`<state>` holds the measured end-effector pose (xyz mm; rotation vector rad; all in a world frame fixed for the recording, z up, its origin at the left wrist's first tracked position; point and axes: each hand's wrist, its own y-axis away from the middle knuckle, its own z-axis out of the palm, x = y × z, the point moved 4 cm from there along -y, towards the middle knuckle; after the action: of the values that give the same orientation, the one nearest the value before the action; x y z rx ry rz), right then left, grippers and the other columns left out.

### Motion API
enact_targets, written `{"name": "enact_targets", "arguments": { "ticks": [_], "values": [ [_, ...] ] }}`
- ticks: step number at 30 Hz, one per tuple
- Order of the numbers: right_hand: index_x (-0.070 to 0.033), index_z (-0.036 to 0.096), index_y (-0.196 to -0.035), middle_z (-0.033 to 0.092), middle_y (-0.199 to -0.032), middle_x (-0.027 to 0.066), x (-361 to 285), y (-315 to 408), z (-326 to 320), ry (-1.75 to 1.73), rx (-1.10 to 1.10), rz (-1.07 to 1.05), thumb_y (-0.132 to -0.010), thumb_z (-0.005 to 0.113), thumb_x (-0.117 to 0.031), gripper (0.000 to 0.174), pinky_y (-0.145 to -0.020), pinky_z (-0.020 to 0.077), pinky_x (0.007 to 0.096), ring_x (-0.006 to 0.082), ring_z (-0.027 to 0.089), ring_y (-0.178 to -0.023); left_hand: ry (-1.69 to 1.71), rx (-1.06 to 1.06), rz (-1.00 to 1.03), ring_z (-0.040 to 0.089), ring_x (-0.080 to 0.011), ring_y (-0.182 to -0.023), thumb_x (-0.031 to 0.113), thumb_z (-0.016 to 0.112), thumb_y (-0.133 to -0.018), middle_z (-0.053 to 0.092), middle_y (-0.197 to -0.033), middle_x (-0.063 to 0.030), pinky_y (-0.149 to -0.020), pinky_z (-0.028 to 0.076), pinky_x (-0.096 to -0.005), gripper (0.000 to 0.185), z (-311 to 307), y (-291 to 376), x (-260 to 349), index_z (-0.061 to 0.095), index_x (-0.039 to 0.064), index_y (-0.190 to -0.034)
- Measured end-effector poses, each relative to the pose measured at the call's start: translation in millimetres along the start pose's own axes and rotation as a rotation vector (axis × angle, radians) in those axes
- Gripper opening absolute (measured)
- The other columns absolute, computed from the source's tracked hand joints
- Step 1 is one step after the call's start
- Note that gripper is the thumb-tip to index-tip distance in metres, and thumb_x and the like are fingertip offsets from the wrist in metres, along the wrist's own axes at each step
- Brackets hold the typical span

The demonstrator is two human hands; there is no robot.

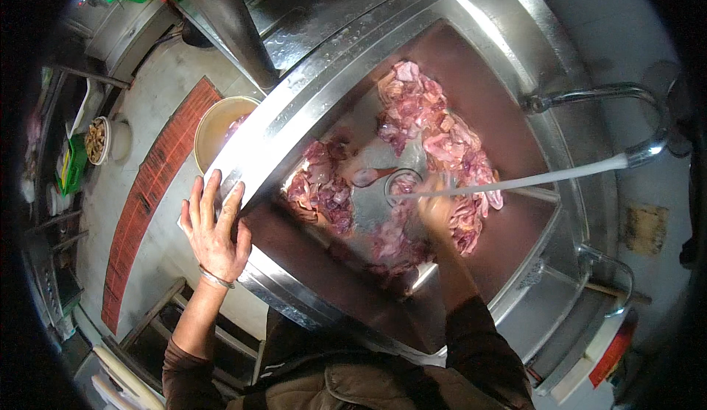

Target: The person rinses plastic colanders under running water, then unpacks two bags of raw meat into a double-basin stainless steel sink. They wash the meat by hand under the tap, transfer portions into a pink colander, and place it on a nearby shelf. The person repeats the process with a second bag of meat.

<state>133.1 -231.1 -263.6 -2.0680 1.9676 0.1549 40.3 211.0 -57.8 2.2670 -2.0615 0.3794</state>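
My left hand [217, 229], a bracelet at its wrist, rests with fingers spread on the left rim of a stainless steel sink [309, 106]. Inside the sink, my right hand [437, 206] is blurred and lies against raw meat pieces; whether its fingers grip any is unclear. A heap of raw meat [455, 145] runs along the sink floor beyond and beside that hand. Another heap of raw meat [320, 189] lies on the left. Water streams from a faucet [643, 153] onto the round drain [403, 187], where some pieces sit. Reddish wet streaks show on the floor.
A round tub [207, 133] holding some meat stands left of the sink, by a red slatted mat [160, 189]. Farther left are a white bucket with contents [105, 140] and a green basket [72, 164]. A second faucet [618, 277] stands at the right; a dark pipe [232, 23] rises behind.
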Motion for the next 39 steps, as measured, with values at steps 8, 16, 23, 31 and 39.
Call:
{"name": "enact_targets", "arguments": {
  "ticks": [8, 16, 23, 31, 39],
  "values": [
    [0.0, 0.044, -0.136, 0.051, -0.13, 0.0256, -86, -156, 107, 0.032, -0.015, 0.154, -0.09, 0.054, -0.032, 0.057, -0.109, 0.0269, 0.0539, 0.0403, 0.039, -0.128, 0.026, 0.011, 0.041, 0.031, -0.0358, -0.139, 0.009, 0.061, -0.068, 0.041, -0.147, -0.0122, -0.112, 0.016, -0.0526, 0.061, 1, -7, -1, 0.06, 0.02, -0.128],
    [-0.024, 0.065, -0.117, 0.062, -0.108, 0.0167, -130, 72, 22, -0.163, -0.503, -0.544, -0.082, 0.062, -0.046, 0.041, -0.084, 0.043, 0.0564, 0.0364, 0.056, -0.101, 0.046, 0.007, 0.04, 0.031, -0.0365, -0.139, 0.009, 0.059, -0.068, 0.041, -0.147, -0.0124, -0.112, 0.016, -0.0537, 0.061, 3, -3, -3, 0.06, 0.019, -0.128],
    [0.001, 0.06, -0.113, 0.061, -0.113, 0.0223, 87, 9, -64, 0.373, 0.511, 0.343, -0.088, 0.061, -0.043, 0.051, -0.089, 0.0474, 0.0495, 0.0445, 0.058, -0.104, 0.047, 0.001, 0.066, 0.03, -0.0372, -0.139, 0.01, 0.057, -0.07, 0.039, -0.148, -0.0138, -0.112, 0.015, -0.0543, 0.062, 2, -3, 0, 0.058, 0.019, -0.131],
    [-0.007, 0.063, -0.115, 0.057, -0.121, 0.022, -62, -60, 47, 0.265, -0.16, 0.229, -0.085, 0.063, -0.042, 0.046, -0.098, 0.0397, 0.0517, 0.0411, 0.052, -0.115, -0.005, 0.017, 0.093, 0.029, -0.0358, -0.14, 0.008, 0.056, -0.07, 0.039, -0.148, -0.0143, -0.113, 0.015, -0.0516, 0.062, 5, -6, 2, 0.058, 0.017, -0.131],
    [-0.015, 0.058, -0.123, 0.055, -0.127, 0.0176, -21, 1, 47, -0.176, 0.131, 0.104, -0.088, 0.062, -0.043, 0.045, -0.1, 0.0379, 0.0504, 0.0341, 0.049, -0.121, 0.01, 0.012, 0.046, 0.029, -0.0358, -0.14, 0.008, 0.057, -0.069, 0.039, -0.148, -0.0133, -0.113, 0.014, -0.0533, 0.063, 1, -1, 0, 0.058, 0.019, -0.131]
  ]
}}
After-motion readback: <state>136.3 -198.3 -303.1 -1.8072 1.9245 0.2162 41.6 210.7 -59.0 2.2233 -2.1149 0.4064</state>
